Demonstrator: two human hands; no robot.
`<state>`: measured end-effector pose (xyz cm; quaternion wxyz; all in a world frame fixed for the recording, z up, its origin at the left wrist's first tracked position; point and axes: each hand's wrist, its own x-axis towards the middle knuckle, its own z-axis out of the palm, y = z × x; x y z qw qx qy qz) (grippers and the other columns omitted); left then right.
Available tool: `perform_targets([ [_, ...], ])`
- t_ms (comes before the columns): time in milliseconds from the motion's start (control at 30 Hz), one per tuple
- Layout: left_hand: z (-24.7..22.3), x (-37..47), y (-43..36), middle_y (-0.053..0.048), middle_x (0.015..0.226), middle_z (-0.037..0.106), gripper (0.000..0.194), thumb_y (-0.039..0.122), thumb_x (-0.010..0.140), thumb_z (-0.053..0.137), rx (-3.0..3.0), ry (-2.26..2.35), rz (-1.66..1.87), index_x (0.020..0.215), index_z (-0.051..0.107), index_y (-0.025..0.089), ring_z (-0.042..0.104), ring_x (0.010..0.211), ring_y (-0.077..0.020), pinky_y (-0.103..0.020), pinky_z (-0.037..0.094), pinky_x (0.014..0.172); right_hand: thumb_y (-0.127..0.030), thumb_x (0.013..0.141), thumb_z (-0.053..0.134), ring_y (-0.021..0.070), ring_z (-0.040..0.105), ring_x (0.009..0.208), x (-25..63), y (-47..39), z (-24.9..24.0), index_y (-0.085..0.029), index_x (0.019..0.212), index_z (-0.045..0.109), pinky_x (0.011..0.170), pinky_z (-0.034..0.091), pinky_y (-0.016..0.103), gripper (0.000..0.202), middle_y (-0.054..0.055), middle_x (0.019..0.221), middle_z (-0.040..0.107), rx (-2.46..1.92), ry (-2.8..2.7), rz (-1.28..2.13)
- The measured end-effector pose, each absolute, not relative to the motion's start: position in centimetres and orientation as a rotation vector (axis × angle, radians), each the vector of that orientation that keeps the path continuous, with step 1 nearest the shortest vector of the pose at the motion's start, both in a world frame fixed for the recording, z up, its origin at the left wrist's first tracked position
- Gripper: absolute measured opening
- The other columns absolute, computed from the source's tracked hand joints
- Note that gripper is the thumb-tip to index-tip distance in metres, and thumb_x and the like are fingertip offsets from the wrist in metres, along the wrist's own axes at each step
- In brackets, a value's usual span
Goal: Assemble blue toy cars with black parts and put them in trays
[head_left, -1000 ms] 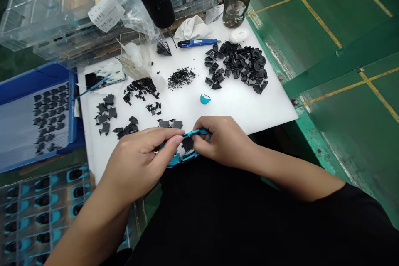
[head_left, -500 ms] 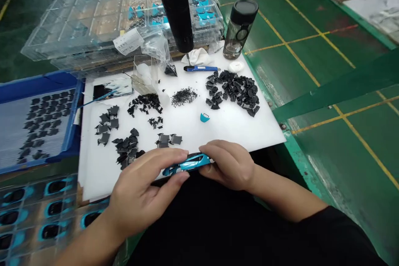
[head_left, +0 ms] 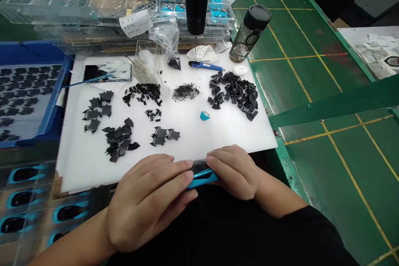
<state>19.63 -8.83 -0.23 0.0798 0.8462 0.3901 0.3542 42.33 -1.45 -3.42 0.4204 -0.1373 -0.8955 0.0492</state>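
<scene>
Between my two hands, over the near edge of the white work board (head_left: 193, 143), is a blue and black toy car body (head_left: 204, 178). My left hand (head_left: 152, 195) is closed over its left end, fingers across the top and thumb below. At the other end, my right hand (head_left: 233, 170) grips it with bent fingers, and its thumb is hidden. Much of the car is covered by the fingers. Beyond the hands lie a small blue part (head_left: 205, 115) and a few dark flat parts (head_left: 163, 135).
Piles of black parts (head_left: 238, 93) and tiny screws (head_left: 185, 92) lie on the board. A black electric screwdriver (head_left: 197, 4) hangs above. Behind are a utility knife (head_left: 205, 66), a bottle (head_left: 249, 33) and clear trays (head_left: 115, 12). A blue bin (head_left: 59, 104) stands left, above trays of car bodies (head_left: 70, 212).
The toy car has turned in my hands, now showing its blue side and dark top. My left hand has wrapped further over it. The camera view has shifted slightly.
</scene>
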Motion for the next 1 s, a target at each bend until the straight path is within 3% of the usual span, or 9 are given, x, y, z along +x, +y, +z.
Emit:
perform_targets([
  [200, -0.03, 19.31, -9.14, -0.012, 0.112, 0.072, 0.031, 0.010, 0.083, 0.073, 2.554, 1.153, 1.065, 0.112, 0.061, 0.008, 0.068, 0.104, -0.0189, -0.037, 0.057, 0.099, -0.015, 0.094, 0.057, 0.0204, 0.073, 0.085, 42.82, -1.27, -3.44, -0.012, 0.108, 0.066, 0.068, 0.064, 0.030, 0.016, 0.012, 0.093, 0.072, -0.297, -2.285, 0.192],
  [367, -0.02, 19.16, -9.33, -0.011, 0.112, 0.074, 0.036, 0.013, 0.083, 0.074, 2.592, 1.187, 0.966, 0.116, 0.060, 0.013, 0.070, 0.103, -0.0191, -0.037, 0.057, 0.099, -0.014, 0.093, 0.057, 0.0213, 0.073, 0.085, 42.81, -1.40, -3.38, -0.011, 0.108, 0.066, 0.069, 0.064, 0.031, 0.017, 0.013, 0.093, 0.073, -0.291, -2.275, 0.188],
  [600, 0.29, 19.31, -9.18, -0.011, 0.108, 0.075, 0.030, 0.015, 0.085, 0.072, 2.616, 1.168, 0.970, 0.113, 0.060, 0.012, 0.070, 0.099, -0.0179, -0.036, 0.057, 0.097, -0.010, 0.096, 0.051, 0.0210, 0.072, 0.078, 42.25, -1.34, -2.94, -0.001, 0.100, 0.063, 0.061, 0.063, 0.029, 0.015, 0.016, 0.083, 0.072, -0.275, -2.251, 0.156],
  [1000, -0.17, 18.73, -9.58, -0.011, 0.114, 0.075, 0.040, 0.015, 0.082, 0.076, 2.634, 1.182, 0.921, 0.118, 0.059, 0.014, 0.070, 0.105, -0.0190, -0.039, 0.056, 0.101, -0.010, 0.095, 0.053, 0.0207, 0.073, 0.081, 42.40, -1.41, -2.98, -0.006, 0.101, 0.065, 0.064, 0.064, 0.029, 0.014, 0.014, 0.085, 0.073, -0.300, -2.253, 0.160],
])
